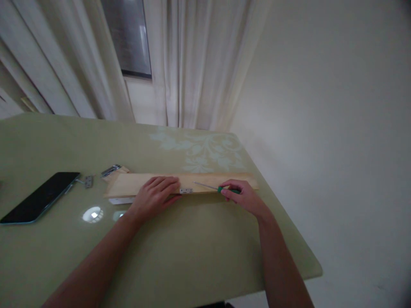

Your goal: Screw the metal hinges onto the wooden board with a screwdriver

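A long pale wooden board (205,179) lies flat across the green table (180,256). A small metal hinge (186,191) sits at the board's near edge. My left hand (156,196) rests palm down on the board just left of the hinge, fingers stretched out flat. My right hand (243,194) is closed round the green handle of a screwdriver (214,187), whose thin metal shaft lies on the board and points left toward the hinge.
A black phone (41,196) lies at the left of the table. Another small hinge (88,181) and a metal part (111,170) lie near the board's left end. White curtains (192,64) and a window stand behind; the table's right edge drops to a bare wall.
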Action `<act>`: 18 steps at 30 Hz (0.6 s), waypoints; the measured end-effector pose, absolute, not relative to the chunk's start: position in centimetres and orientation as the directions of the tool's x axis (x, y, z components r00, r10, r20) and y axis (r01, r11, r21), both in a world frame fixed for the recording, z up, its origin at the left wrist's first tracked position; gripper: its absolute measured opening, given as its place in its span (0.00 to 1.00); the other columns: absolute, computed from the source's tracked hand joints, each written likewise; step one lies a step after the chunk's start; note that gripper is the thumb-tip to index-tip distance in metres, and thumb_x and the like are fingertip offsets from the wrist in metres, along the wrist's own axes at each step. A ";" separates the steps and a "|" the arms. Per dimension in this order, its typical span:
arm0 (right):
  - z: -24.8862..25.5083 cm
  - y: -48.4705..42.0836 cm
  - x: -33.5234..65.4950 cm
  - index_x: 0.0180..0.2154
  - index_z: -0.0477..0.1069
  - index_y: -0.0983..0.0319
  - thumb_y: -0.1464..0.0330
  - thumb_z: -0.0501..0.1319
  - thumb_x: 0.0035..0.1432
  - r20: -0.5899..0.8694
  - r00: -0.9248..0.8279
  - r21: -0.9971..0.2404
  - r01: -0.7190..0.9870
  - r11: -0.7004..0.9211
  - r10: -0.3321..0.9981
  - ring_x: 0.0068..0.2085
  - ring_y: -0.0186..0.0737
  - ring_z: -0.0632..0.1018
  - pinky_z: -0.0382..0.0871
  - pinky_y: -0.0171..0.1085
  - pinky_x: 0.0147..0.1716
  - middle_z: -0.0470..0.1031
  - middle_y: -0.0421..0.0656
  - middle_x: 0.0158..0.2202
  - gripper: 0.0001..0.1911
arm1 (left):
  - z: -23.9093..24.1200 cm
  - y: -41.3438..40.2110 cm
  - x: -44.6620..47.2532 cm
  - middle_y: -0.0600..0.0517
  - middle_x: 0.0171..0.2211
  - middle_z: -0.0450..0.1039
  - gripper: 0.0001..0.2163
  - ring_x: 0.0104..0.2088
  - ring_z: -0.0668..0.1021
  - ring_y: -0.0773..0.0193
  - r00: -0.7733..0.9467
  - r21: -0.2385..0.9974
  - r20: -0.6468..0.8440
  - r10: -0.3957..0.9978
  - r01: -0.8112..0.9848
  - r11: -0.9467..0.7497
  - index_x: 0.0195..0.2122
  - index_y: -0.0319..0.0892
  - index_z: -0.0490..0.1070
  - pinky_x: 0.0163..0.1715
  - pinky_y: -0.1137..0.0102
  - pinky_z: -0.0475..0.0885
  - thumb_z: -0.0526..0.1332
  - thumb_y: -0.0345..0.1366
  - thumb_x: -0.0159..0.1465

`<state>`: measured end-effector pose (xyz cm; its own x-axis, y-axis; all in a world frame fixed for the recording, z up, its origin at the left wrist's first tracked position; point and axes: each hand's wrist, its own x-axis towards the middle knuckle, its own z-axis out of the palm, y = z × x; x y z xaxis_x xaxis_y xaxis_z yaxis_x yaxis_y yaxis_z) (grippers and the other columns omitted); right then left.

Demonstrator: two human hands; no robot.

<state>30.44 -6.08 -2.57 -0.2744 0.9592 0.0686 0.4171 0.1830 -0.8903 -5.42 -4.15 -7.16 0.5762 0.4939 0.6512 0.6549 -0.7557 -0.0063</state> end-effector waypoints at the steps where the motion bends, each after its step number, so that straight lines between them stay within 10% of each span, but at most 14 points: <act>1: -2.5 -6.2 30.4 0.43 0.85 0.58 0.55 0.71 0.62 0.059 -0.280 -0.891 0.418 0.177 0.958 0.28 0.37 0.78 0.70 0.35 0.29 0.81 0.40 0.28 0.14 | -7.1 -4.2 -5.4 0.46 0.54 0.84 0.11 0.52 0.85 0.52 0.579 0.002 0.647 0.497 0.650 -0.760 0.53 0.47 0.81 0.52 0.57 0.79 0.64 0.41 0.74; 18: -2.3 -6.3 30.7 0.40 0.86 0.58 0.58 0.73 0.59 -0.047 -0.369 -0.895 0.428 0.125 0.928 0.28 0.36 0.78 0.69 0.34 0.28 0.82 0.41 0.27 0.12 | -6.8 -4.4 -5.1 0.48 0.51 0.85 0.07 0.48 0.85 0.56 0.600 -0.007 0.656 0.459 0.613 -0.790 0.49 0.45 0.80 0.49 0.61 0.77 0.64 0.38 0.75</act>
